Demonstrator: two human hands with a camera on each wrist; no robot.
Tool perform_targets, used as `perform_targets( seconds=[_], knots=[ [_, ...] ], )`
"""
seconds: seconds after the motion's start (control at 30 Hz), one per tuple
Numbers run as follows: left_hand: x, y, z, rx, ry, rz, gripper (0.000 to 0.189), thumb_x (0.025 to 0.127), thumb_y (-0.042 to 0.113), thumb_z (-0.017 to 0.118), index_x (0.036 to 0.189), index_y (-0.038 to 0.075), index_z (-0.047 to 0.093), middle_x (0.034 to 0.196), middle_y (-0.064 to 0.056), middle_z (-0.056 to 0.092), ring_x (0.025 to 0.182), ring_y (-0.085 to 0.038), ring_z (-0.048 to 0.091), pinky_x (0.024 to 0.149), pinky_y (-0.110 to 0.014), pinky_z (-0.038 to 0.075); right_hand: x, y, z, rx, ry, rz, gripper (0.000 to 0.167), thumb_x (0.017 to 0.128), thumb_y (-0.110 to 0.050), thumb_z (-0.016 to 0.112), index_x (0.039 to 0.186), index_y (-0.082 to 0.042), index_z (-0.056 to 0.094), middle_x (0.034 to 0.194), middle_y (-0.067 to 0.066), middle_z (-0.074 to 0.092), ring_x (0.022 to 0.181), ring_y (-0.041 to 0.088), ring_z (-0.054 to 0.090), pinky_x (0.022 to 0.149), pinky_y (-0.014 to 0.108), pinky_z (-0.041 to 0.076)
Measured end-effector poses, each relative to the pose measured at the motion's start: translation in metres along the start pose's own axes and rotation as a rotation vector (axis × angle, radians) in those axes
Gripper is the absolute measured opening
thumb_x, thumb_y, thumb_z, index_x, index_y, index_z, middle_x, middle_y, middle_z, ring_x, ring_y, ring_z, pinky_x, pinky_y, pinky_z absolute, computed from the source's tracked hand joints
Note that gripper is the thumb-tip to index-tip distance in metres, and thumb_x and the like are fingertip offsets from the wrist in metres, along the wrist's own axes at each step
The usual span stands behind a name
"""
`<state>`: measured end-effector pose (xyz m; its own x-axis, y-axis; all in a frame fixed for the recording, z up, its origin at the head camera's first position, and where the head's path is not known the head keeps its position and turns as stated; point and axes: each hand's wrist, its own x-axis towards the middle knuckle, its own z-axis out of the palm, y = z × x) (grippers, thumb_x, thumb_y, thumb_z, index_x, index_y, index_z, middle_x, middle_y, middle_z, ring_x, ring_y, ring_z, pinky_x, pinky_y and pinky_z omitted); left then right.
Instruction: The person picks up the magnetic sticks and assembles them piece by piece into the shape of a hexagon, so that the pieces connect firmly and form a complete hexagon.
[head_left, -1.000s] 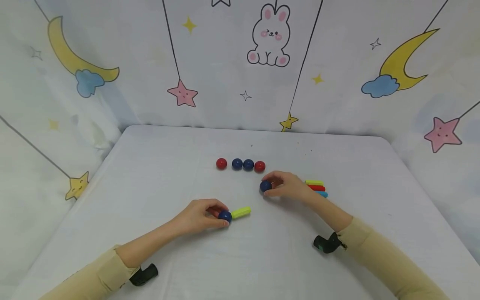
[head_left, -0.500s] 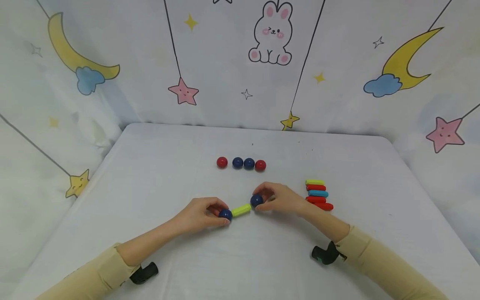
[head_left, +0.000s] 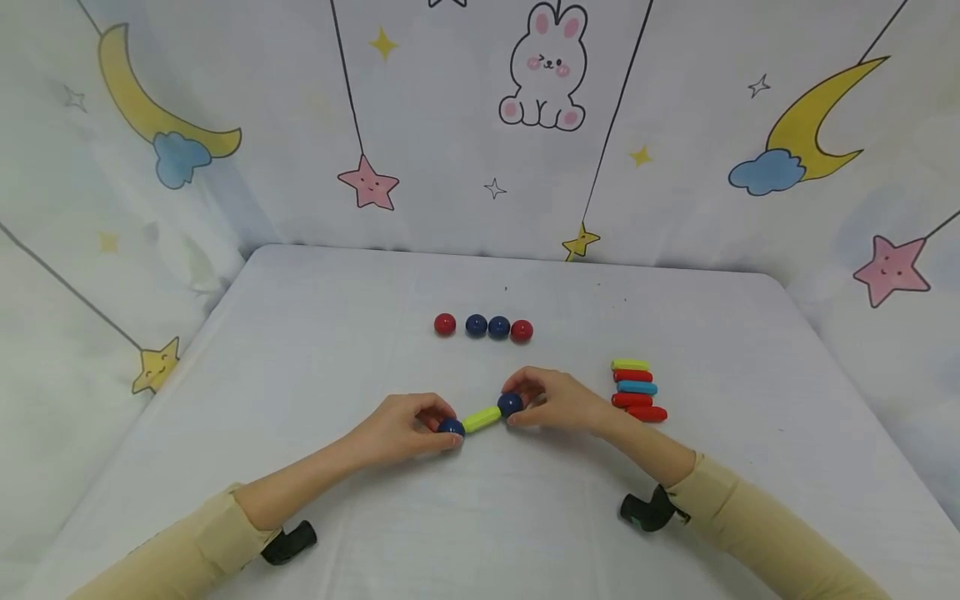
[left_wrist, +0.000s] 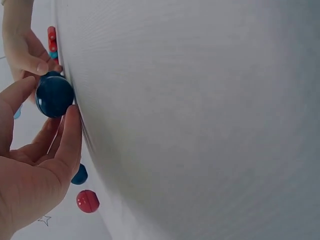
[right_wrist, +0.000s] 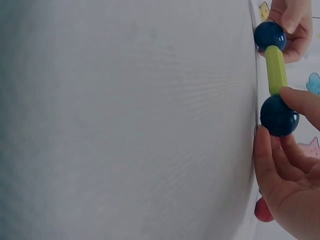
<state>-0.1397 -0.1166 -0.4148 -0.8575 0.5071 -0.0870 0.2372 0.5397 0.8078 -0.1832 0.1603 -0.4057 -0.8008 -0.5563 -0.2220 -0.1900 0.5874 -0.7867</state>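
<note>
My left hand [head_left: 408, 429] pinches a dark blue ball [left_wrist: 55, 96] between thumb and fingers, low over the white table. A yellow-green rod [head_left: 482, 419] runs from that ball up to a second dark blue ball [right_wrist: 279, 115], which my right hand [head_left: 555, 402] pinches. In the right wrist view the rod meets a ball at each end, so the three form a short dumbbell shape. It slants slightly, its right end farther from me in the head view.
Beyond the hands lies a row of balls: a red ball [head_left: 445, 324], two blue balls [head_left: 487, 326] and another red ball [head_left: 522, 331]. Right of my right hand, several rods are stacked side by side: yellow-green [head_left: 630, 364], red [head_left: 632, 376] and blue [head_left: 636, 387]. A printed curtain [head_left: 450, 108] hangs behind the table.
My right hand has brought its blue ball left and toward me, up against the free end of the yellow-green rod. My left hand has stayed nearly still, holding its ball.
</note>
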Motion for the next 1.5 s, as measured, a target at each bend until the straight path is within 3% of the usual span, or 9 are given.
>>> perform_targets(
  seconds=[0.17, 0.47, 0.7, 0.87, 0.97, 1.1, 1.27, 1.37, 1.5],
  knots=[
    [0.013, 0.008, 0.000, 0.028, -0.009, 0.030, 0.033, 0.087, 0.035, 0.074, 0.110, 0.012, 0.068, 0.088, 0.008, 0.063, 0.083, -0.009, 0.059, 0.074, -0.025, 0.051, 0.000, 0.002, -0.001, -0.001, -0.002, 0.002, 0.039, 0.083, -0.018, 0.078, 0.118, -0.011, 0.061, 0.101, 0.000, 0.061, 0.093, 0.019, 0.056, 0.083, 0.029, 0.051],
    [0.044, 0.022, 0.010, 0.065, -0.111, 0.027, 0.039, 0.088, 0.036, 0.072, 0.116, 0.010, 0.065, 0.093, 0.006, 0.065, 0.081, -0.009, 0.060, 0.072, -0.026, 0.051, -0.002, 0.003, -0.002, 0.021, -0.014, -0.010, 0.038, 0.084, -0.020, 0.078, 0.117, -0.012, 0.061, 0.100, -0.001, 0.062, 0.095, 0.019, 0.057, 0.083, 0.031, 0.052],
    [0.060, 0.024, 0.018, 0.092, -0.114, 0.061, 0.037, 0.088, 0.034, 0.072, 0.114, 0.009, 0.066, 0.086, 0.005, 0.063, 0.075, -0.010, 0.058, 0.068, -0.025, 0.049, -0.003, 0.003, -0.002, 0.059, -0.001, 0.004, 0.040, 0.083, -0.019, 0.078, 0.117, -0.010, 0.060, 0.100, 0.000, 0.063, 0.096, 0.020, 0.057, 0.080, 0.031, 0.052],
    [0.064, 0.024, 0.022, 0.100, -0.114, 0.062, 0.035, 0.088, 0.033, 0.072, 0.112, 0.008, 0.067, 0.079, 0.006, 0.060, 0.071, -0.010, 0.055, 0.064, -0.024, 0.046, -0.008, 0.006, -0.009, 0.024, 0.005, 0.001, 0.037, 0.084, -0.021, 0.078, 0.115, -0.011, 0.061, 0.099, -0.001, 0.064, 0.095, 0.019, 0.059, 0.078, 0.031, 0.053],
    [0.064, 0.023, 0.023, 0.094, -0.115, 0.054, 0.035, 0.088, 0.034, 0.072, 0.113, 0.009, 0.067, 0.078, 0.007, 0.060, 0.070, -0.009, 0.054, 0.064, -0.023, 0.045, -0.014, 0.011, -0.020, -0.041, 0.050, -0.013, 0.029, 0.087, -0.022, 0.076, 0.112, -0.013, 0.065, 0.098, -0.003, 0.064, 0.094, 0.017, 0.059, 0.079, 0.030, 0.053],
    [0.061, 0.022, 0.022, 0.086, -0.108, 0.071, 0.036, 0.089, 0.032, 0.072, 0.114, 0.007, 0.067, 0.079, 0.006, 0.059, 0.071, -0.009, 0.053, 0.065, -0.023, 0.045, -0.026, 0.024, -0.046, -0.168, 0.181, -0.047, 0.019, 0.090, -0.020, 0.071, 0.108, -0.014, 0.069, 0.101, -0.002, 0.065, 0.094, 0.017, 0.058, 0.083, 0.033, 0.053],
    [0.057, 0.020, 0.018, 0.090, -0.097, 0.072, 0.037, 0.089, 0.031, 0.072, 0.114, 0.006, 0.066, 0.080, 0.005, 0.059, 0.072, -0.010, 0.053, 0.067, -0.024, 0.046, -0.049, 0.049, -0.081, -0.268, 0.335, -0.009, 0.018, 0.093, -0.015, 0.067, 0.110, -0.007, 0.069, 0.106, 0.007, 0.065, 0.096, 0.025, 0.059, 0.084, 0.043, 0.053],
    [0.055, 0.019, 0.017, 0.086, -0.090, 0.071, 0.037, 0.089, 0.032, 0.071, 0.115, 0.005, 0.067, 0.081, 0.005, 0.060, 0.072, -0.010, 0.053, 0.068, -0.025, 0.046, -0.060, 0.062, -0.098, -0.299, 0.359, 0.065, 0.021, 0.094, -0.017, 0.065, 0.112, -0.005, 0.068, 0.108, 0.012, 0.064, 0.098, 0.029, 0.058, 0.082, 0.044, 0.053],
    [0.054, 0.018, 0.016, 0.082, -0.086, 0.073, 0.036, 0.089, 0.031, 0.071, 0.115, 0.006, 0.067, 0.080, 0.006, 0.060, 0.072, -0.010, 0.053, 0.068, -0.024, 0.046, -0.066, 0.073, -0.110, -0.294, 0.332, 0.149, 0.025, 0.095, -0.021, 0.064, 0.115, -0.005, 0.068, 0.111, 0.015, 0.064, 0.102, 0.032, 0.056, 0.077, 0.040, 0.050]
  ],
)
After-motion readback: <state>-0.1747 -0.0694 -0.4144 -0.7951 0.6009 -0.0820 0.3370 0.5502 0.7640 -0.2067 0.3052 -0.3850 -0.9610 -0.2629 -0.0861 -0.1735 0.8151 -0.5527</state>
